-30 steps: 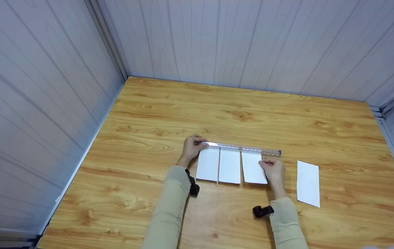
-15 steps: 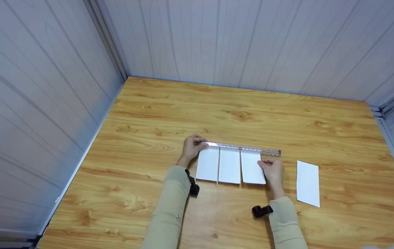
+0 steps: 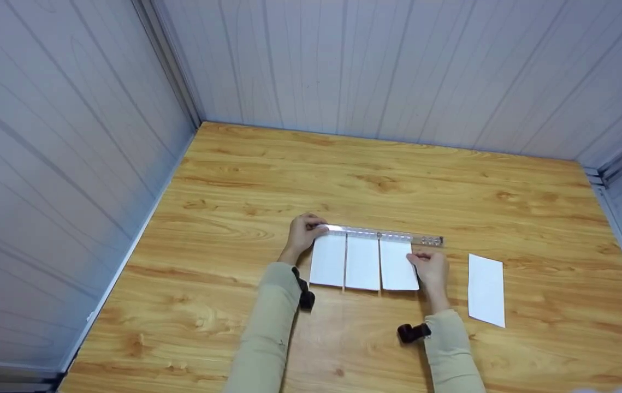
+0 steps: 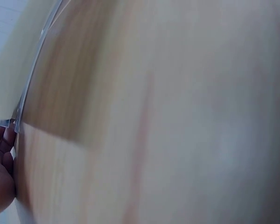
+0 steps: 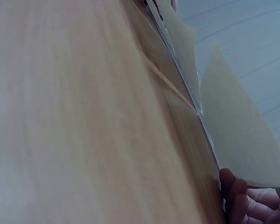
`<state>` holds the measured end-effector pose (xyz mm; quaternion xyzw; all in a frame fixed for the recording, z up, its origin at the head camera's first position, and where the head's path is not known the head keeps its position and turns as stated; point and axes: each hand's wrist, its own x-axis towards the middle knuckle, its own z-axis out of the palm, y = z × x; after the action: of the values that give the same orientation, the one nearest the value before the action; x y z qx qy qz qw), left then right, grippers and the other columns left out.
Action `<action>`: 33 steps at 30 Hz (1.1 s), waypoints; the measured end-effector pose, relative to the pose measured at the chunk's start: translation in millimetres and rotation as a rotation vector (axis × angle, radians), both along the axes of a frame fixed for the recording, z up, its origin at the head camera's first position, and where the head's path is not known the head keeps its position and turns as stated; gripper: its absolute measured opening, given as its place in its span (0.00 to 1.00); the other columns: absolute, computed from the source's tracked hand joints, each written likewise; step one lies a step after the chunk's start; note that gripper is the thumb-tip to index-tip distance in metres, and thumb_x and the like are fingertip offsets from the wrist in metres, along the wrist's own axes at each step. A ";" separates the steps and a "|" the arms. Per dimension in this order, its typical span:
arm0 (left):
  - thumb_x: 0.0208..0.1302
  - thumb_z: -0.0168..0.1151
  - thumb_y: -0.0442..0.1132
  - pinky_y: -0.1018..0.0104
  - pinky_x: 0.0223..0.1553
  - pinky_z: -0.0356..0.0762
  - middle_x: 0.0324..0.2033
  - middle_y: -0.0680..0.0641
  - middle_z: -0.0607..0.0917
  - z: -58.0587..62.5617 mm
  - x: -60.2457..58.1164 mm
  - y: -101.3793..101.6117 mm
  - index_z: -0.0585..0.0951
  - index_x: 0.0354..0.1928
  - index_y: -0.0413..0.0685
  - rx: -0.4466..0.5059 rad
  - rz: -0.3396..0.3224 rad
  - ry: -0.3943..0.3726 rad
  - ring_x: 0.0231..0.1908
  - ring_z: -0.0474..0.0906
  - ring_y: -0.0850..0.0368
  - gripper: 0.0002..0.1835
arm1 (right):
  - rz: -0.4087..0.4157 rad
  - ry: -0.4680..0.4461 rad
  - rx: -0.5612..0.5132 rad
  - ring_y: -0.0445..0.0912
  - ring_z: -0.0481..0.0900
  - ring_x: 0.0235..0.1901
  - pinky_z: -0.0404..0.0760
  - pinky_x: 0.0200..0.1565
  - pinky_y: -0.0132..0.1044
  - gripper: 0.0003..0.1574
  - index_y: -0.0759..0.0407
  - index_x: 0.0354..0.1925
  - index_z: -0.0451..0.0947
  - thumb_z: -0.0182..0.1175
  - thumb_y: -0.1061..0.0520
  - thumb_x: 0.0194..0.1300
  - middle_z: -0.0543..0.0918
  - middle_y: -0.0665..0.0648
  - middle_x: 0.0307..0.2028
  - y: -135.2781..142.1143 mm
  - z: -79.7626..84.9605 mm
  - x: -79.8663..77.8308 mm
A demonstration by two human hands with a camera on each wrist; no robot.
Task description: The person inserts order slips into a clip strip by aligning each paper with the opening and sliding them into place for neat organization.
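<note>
A clear plastic strip like a ruler point(image 3: 365, 232) runs left to right over the wooden table. Three white paper pieces line up side by side along its near edge: the left paper point(image 3: 327, 261), the middle paper point(image 3: 362, 263) and the right paper point(image 3: 397, 266). My left hand point(image 3: 302, 234) pinches the strip's left end, by the left paper's top corner. My right hand point(image 3: 432, 271) pinches the right paper by its right edge. In the left wrist view, fingertips of my left hand point(image 4: 2, 163) grip the strip's end. My right hand point(image 5: 247, 203) shows low in the right wrist view.
A fourth loose white paper point(image 3: 486, 290) lies on the table point(image 3: 387, 349) to the right of my right hand. Pale panel walls point(image 3: 311, 65) stand at the back, left and right. Black wrist cameras sit on both sleeves.
The right paper has shifted slightly left with my right hand, straightening and narrowing the gap to the middle paper. My left hand and the strip stay in place.
</note>
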<state>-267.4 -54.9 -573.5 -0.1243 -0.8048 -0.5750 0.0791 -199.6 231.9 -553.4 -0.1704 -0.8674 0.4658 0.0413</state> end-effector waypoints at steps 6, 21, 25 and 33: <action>0.48 0.65 0.28 0.67 0.31 0.72 0.28 0.39 0.80 -3.6 -1.1 -0.2 0.82 0.29 0.31 0.006 0.002 0.032 0.30 0.75 0.47 0.05 | 0.006 0.024 -0.012 0.51 0.80 0.29 0.75 0.28 0.31 0.12 0.73 0.32 0.79 0.64 0.63 0.49 0.81 0.66 0.29 0.9 -1.5 -0.7; 0.49 0.64 0.27 0.64 0.33 0.73 0.29 0.38 0.80 0.9 0.3 0.8 0.82 0.30 0.31 0.012 0.005 -0.013 0.32 0.75 0.46 0.05 | 0.009 0.010 -0.083 0.35 0.74 0.21 0.71 0.24 0.24 0.12 0.71 0.34 0.80 0.63 0.62 0.51 0.82 0.58 0.26 4.1 2.0 6.3; 0.49 0.64 0.27 0.66 0.34 0.73 0.29 0.39 0.80 0.6 0.4 0.7 0.82 0.30 0.31 0.018 0.003 -0.014 0.32 0.75 0.46 0.06 | 0.000 0.010 -0.142 0.37 0.76 0.20 0.74 0.22 0.26 0.13 0.73 0.35 0.78 0.62 0.63 0.53 0.82 0.58 0.25 7.2 2.7 7.9; 0.48 0.61 0.21 0.48 0.36 0.72 0.30 0.28 0.77 27.3 14.5 1.2 0.78 0.30 0.21 0.073 -0.038 0.006 0.33 0.73 0.34 0.06 | -0.023 0.002 -0.138 0.41 0.78 0.21 0.74 0.22 0.28 0.13 0.72 0.36 0.78 0.61 0.62 0.54 0.81 0.56 0.25 18.6 9.5 15.4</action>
<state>-252.9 -53.7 -546.1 -0.1382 -0.7804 -0.6051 0.0751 -184.2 250.5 -543.9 -0.1824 -0.8312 0.5241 0.0358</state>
